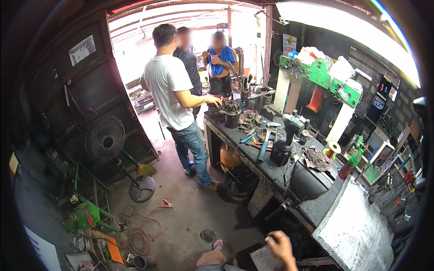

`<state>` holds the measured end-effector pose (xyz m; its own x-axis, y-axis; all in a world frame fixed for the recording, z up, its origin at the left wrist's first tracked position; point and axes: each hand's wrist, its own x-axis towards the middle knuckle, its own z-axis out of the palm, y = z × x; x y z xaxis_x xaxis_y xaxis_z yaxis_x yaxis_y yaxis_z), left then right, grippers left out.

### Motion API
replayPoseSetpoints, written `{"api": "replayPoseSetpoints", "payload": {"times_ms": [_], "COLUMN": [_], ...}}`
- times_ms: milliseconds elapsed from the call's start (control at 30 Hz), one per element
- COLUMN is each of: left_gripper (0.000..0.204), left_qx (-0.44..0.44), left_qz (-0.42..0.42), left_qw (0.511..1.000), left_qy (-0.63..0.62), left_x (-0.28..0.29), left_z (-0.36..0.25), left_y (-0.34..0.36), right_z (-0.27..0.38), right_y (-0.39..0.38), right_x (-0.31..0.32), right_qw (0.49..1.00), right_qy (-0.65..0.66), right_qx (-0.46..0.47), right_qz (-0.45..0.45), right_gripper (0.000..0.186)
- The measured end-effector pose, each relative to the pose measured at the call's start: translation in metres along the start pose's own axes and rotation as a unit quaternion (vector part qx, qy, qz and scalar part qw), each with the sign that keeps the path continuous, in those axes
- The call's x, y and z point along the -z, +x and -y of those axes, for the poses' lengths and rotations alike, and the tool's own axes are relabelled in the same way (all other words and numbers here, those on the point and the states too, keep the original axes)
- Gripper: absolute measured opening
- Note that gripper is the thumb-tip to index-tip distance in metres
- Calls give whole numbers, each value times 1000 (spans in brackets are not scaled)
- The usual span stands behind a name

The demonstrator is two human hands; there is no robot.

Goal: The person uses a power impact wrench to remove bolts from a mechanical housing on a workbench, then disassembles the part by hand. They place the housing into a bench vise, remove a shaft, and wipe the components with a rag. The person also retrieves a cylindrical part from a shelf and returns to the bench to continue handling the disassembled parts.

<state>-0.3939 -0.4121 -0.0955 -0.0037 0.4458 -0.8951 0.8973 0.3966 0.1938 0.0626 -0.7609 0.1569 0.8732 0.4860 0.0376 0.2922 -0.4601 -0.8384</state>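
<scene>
My right hand (280,246) is at the lower edge, right of my legs. Its fingers are loosely bent and apart, and I see nothing held in it. It hangs above a pale flat board (261,258) low by the workbench; whether it touches the board I cannot tell. Forward of the hand, a bar handle (279,209) juts from the bench side. My left hand is out of view. Farther along the workbench (235,145) lie a blue-handled hammer (263,147) and other hand tools, beside a cordless impact wrench (291,131) standing upright.
A person in a white shirt (167,90) touches parts at the bench's far end; two more people stand beyond. Left are a standing fan (106,140) and red cables (147,232) on the floor. A bottle of red liquid (350,165) stands near a metal sheet (355,226). Behind rises a green press (316,74).
</scene>
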Motion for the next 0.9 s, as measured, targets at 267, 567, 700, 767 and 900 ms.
{"api": "replayPoseSetpoints", "payload": {"times_ms": [267, 567, 700, 767, 900], "left_gripper": [30, 29, 29, 28, 27], "left_qx": [-125, -162, -115, -87, -72], "left_qz": [35, 19, 31, 25, 12], "left_qw": [986, 983, 989, 989, 995], "left_qy": [-108, -88, -92, -114, -75], "left_x": [7, 66, 110, 130, 167], "left_z": [-24, -30, 12, 32, 66], "left_y": [-8, 3, 19, 30, 36], "right_z": [-224, -252, -205, -161, -79], "right_y": [-180, -206, -151, -137, -157], "right_x": [-136, -152, -184, -200, -203], "right_qw": [928, 927, 865, 900, 933], "right_qy": [36, -16, 179, 126, -131], "right_qx": [-356, -360, -468, -417, -323], "right_qz": [107, 106, -34, -16, 86], "right_gripper": [15, 17, 15, 19, 36]}}
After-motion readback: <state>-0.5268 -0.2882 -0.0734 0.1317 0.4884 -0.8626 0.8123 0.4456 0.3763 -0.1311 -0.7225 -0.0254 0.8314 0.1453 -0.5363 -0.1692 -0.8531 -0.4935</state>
